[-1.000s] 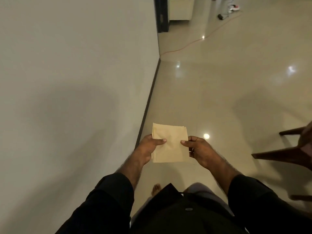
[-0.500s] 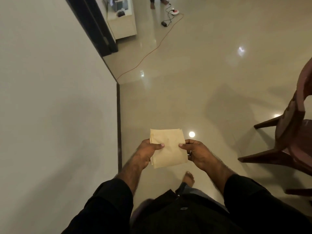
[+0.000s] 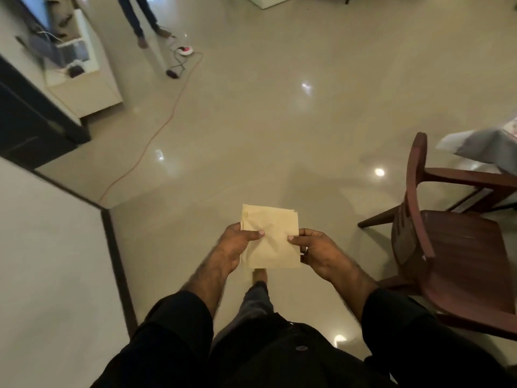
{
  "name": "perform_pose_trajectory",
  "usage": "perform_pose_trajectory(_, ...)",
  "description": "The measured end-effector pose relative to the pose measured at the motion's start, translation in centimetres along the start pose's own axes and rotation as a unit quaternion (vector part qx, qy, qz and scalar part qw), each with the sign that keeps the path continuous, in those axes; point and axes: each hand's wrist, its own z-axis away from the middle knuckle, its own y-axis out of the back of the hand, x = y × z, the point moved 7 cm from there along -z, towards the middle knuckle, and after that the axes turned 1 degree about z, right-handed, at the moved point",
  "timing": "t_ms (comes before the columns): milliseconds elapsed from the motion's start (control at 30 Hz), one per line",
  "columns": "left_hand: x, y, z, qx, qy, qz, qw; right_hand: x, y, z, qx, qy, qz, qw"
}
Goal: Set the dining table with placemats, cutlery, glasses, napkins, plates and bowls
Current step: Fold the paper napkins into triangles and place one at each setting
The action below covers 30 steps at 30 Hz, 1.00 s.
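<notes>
Glossy floor [image 3: 279, 130] all round me, a wooden chair [image 3: 453, 247] off to my right, the desk [image 3: 486, 149] corner just past it. Between my hands, chest-high over the floor, a stack of folded napkins [image 3: 270, 242], long axis running away from me, far edge pointing ahead. Left hand [image 3: 233, 249] and right hand [image 3: 316, 252] each pinch a side, thumbs on top. I'd say: keep both grips firm and level so the layers don't fan while I walk to the desk

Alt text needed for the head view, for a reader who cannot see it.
Both hands, left hand and right hand, hold a folded tan napkin stack above a glossy floor. A wooden chair stands to the right, an orange cable trails left.
</notes>
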Motion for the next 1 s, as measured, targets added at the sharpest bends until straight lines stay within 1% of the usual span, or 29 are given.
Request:
perform_pose_trajectory(133, 5.6, -3.3, -8.7, -0.031, 0.031, -0.037, 0.998, -6.3, 2.5, -6.3, 0.063, 0.005, -0.038, 0.997)
perform_pose_trajectory(300, 14.6, -9.7, -17.4, -0.106, 0.043, -0.102, 0.988, -14.4, 6.3, -11.6, 0.126, 0.033, -0.087, 0.988)
perform_pose_trajectory(433, 21.5, -17.3, -23.7, -0.154, 0.037, -0.160, 0.974, -20.0, 11.4, -15.6, 0.164, 0.046, -0.151, 0.974)
perform_pose_trajectory(567, 26.1, -25.1, -30.2, -0.176, 0.045, -0.199, 0.963, -25.9, 17.0, -21.0, 0.176, 0.073, -0.198, 0.961)
perform_pose_trajectory(667, 28.9, -30.3, -33.2, -0.191, 0.069, -0.200, 0.958, -30.2, 20.8, -23.6, 0.191, 0.084, -0.224, 0.952)
perform_pose_trajectory(867, 36.6, -41.0, -38.2, -0.227, 0.062, -0.233, 0.944, -39.0, 28.4, -26.2, 0.216, 0.105, -0.254, 0.937)
perform_pose_trajectory(1000, 40.4, -48.1, -43.0, -0.273, 0.056, -0.290, 0.916, -42.9, 33.6, -28.0, 0.273, 0.112, -0.275, 0.915)
